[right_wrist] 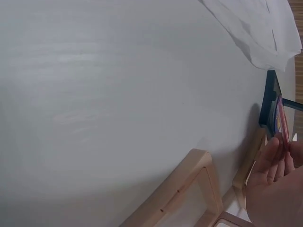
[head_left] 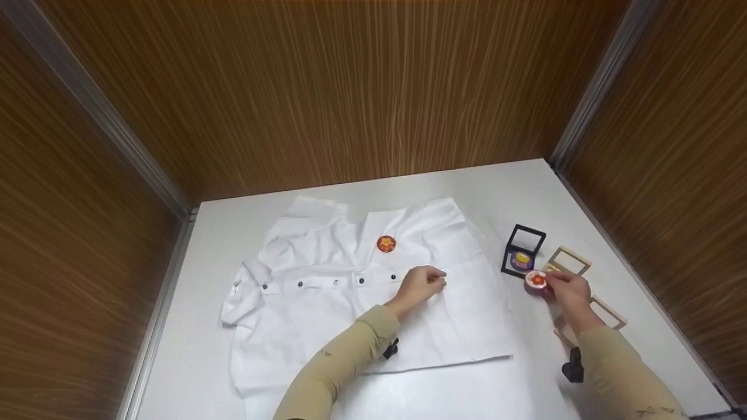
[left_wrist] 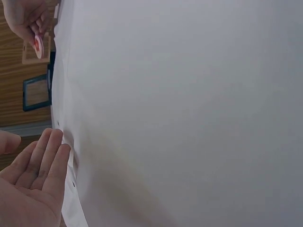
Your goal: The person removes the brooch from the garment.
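tan sleeves (head_left: 335, 364) reach forward: your left hand (head_left: 417, 289) is over the white shirt (head_left: 473, 315), your right hand (head_left: 569, 291) out past its side. bare surface (head_left: 496, 192) shows between the shirt and the black case (head_left: 506, 259); two wooden cases (right_wrist: 180, 179) sit near your right wrist. your left grip is loose, fingers extended, thumb apart, contact with the cloth unclear; your right grip pinches the flowered badge (head_left: 536, 280) just beside the black case.

Wood-grain walls (head_left: 373, 87), metal strips (head_left: 601, 81), white table (head_left: 192, 350)
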The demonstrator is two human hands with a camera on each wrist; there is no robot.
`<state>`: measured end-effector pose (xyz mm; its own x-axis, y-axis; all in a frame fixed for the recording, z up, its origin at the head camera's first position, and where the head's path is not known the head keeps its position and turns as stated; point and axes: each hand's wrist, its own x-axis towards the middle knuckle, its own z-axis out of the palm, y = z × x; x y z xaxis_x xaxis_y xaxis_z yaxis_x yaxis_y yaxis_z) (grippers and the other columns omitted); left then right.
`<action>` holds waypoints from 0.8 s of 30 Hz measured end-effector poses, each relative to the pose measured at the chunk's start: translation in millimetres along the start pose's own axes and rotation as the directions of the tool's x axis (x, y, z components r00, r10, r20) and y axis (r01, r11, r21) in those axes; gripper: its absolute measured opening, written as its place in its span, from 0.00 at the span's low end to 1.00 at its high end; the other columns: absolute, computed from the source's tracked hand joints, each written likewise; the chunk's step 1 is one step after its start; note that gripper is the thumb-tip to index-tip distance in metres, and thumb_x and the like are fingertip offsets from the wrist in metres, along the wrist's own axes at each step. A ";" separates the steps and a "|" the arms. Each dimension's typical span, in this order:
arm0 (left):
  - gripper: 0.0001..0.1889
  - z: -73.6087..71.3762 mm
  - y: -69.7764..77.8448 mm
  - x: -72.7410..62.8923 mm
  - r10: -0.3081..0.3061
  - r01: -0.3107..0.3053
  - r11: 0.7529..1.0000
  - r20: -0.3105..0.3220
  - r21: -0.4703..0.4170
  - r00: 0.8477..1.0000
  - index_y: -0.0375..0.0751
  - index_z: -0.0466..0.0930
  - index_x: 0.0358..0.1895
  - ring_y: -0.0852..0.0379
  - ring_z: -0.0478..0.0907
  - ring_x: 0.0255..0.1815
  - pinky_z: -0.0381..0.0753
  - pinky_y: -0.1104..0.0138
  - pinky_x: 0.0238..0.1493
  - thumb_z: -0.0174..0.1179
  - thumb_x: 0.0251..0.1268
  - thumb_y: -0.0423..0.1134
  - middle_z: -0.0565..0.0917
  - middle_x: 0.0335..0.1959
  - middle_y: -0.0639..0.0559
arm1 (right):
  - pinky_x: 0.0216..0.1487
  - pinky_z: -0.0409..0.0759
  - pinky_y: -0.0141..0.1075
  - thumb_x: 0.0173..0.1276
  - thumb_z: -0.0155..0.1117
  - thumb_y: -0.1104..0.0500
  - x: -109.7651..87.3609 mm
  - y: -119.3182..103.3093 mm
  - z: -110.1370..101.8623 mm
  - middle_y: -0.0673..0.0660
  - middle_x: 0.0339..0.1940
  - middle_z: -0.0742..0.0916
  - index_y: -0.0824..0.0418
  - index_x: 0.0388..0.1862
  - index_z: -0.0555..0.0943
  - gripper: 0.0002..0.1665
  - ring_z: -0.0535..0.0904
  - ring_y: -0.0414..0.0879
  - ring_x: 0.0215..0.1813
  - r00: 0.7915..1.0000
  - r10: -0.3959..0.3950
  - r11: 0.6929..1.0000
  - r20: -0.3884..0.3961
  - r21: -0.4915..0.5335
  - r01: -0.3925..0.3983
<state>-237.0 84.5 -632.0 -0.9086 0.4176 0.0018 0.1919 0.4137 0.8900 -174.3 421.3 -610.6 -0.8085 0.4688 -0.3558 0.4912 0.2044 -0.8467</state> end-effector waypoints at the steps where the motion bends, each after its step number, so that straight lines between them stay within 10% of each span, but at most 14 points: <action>1: 0.12 0.0 0.0 0.2 0.000 0.000 1.000 0.000 0.002 1.000 0.35 0.90 0.53 0.55 0.90 0.48 0.85 0.74 0.49 0.65 0.72 0.33 0.93 0.46 0.44 | 0.38 0.82 0.22 0.81 0.59 0.61 0.1 -0.3 -0.6 0.44 0.36 0.84 0.75 0.66 0.77 0.22 0.78 0.28 0.33 1.000 0.011 1.000 -0.005 0.000 -0.011; 10: 0.12 -0.7 0.7 1.0 0.000 0.000 1.000 -0.005 0.012 1.000 0.36 0.90 0.53 0.55 0.89 0.46 0.85 0.73 0.50 0.65 0.72 0.35 0.93 0.45 0.45 | 0.37 0.76 0.18 0.83 0.56 0.57 -5.6 -2.1 -1.1 0.68 0.63 0.82 0.73 0.69 0.76 0.25 0.79 0.43 0.52 0.994 0.048 0.997 -0.097 -0.052 -0.053; 19: 0.12 -1.7 2.5 -1.7 0.004 -0.004 1.000 0.004 0.009 1.000 0.35 0.90 0.53 0.54 0.89 0.46 0.85 0.73 0.49 0.65 0.72 0.34 0.93 0.45 0.43 | 0.32 0.80 0.21 0.80 0.58 0.57 -12.7 0.3 4.2 0.56 0.45 0.86 0.71 0.62 0.80 0.22 0.80 0.36 0.39 0.979 0.036 0.997 -0.203 -0.057 -0.048; 24: 0.12 -4.1 3.2 -2.7 -0.001 0.001 1.000 0.007 0.004 1.000 0.34 0.90 0.53 0.58 0.88 0.43 0.84 0.75 0.47 0.65 0.72 0.34 0.93 0.44 0.44 | 0.44 0.73 0.28 0.78 0.56 0.57 -16.8 1.3 5.8 0.66 0.54 0.85 0.72 0.61 0.80 0.22 0.80 0.53 0.56 0.967 -0.007 0.994 -0.253 -0.105 -0.021</action>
<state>-235.5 81.4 -627.3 -0.9061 0.4231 -0.0026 0.1922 0.4170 0.8884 -162.0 408.7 -608.0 -0.7031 0.6700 -0.2383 0.5390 0.2834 -0.7932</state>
